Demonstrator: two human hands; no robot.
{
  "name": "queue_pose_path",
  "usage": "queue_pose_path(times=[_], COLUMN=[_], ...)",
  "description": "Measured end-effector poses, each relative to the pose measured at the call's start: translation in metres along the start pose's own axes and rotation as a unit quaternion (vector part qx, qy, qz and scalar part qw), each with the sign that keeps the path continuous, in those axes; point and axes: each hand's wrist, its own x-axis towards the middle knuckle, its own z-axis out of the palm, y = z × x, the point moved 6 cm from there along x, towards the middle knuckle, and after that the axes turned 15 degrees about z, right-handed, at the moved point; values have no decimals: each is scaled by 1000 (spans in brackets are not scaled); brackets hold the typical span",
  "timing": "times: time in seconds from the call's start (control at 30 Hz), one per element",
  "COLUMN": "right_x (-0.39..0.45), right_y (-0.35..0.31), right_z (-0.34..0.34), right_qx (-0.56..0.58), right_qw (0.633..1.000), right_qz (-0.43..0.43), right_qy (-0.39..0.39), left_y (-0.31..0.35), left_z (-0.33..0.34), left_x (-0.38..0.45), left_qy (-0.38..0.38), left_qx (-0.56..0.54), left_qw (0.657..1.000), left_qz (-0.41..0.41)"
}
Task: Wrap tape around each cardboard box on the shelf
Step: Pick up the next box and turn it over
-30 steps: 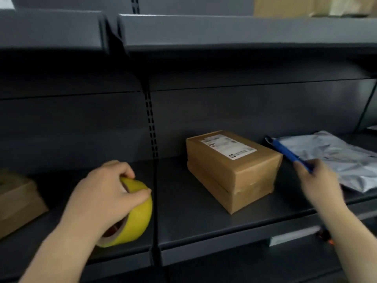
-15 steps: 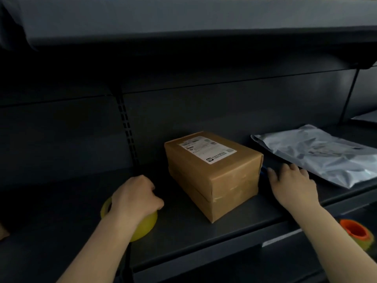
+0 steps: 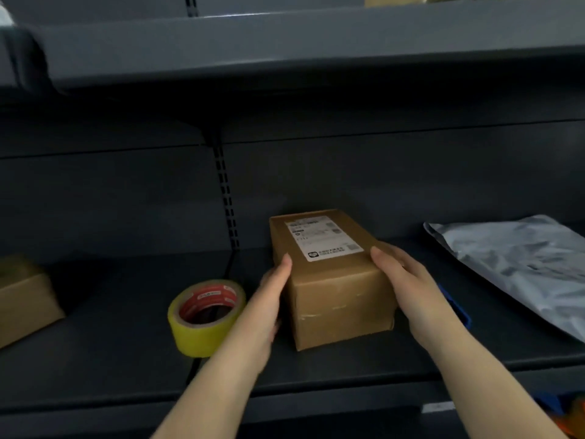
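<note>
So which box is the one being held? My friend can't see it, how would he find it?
Look along the dark metal shelf to its middle, just right of the yellow tape roll. The cardboard box sits there between the left hand and right hand. Unlike the plain box at the left edge, it has a white label on top.

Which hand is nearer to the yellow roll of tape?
Left. The left hand is just beside the yellow roll of tape; the right hand is beyond the brown cardboard box.
</note>
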Motion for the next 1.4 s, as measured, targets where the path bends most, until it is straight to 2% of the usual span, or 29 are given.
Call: queue_pose_path(times=[0.07, 0.13, 0.3, 0.53, 0.63, 0.8, 0.87, 0.97, 1.1, 1.27, 1.4], right_x=[-8, -17, -33, -37, -39, -43, -45, -43, -48, -64, -68], right_y=[1, 3, 6, 7, 6, 6, 4, 3, -1, -15, -8], right_z=[7, 13, 26, 53, 69, 78, 77, 76, 82, 100, 97], right_qx=[-6, -2, 26, 34, 23, 54, 72, 59, -5, -66, 14], right_qw=[999, 998, 996, 997, 997, 995, 992, 992, 992, 977, 986], right_qz=[-26, -45, -79, -52, -55, -86, -96, -92, -105, -143, -103], right_qy=[19, 35, 13, 44, 45, -3, -33, -58, -71, -146, -133], left_y=[-9, -14, -10, -11, -9, -2, 7, 25, 44, 54, 58], left_z=[1, -6, -23, -55, -71, -83, -85, -83, -71, -60, -52], left_x=[-3, -4, 0, 2, 5, 3, 2, -3, -14, -27, -36], left_qy=[12, 19, -11, -15, 3, 1, 19, 17, -25, -70, -122], left_qx=[-76, -104, -99, -64, -74, -141, -184, -195, -135, -52, -29], left_qw=[997, 994, 994, 997, 997, 990, 982, 973, 967, 946, 929], left_qz=[-15, -8, 36, 41, 28, 4, 31, 120, 215, 311, 348])
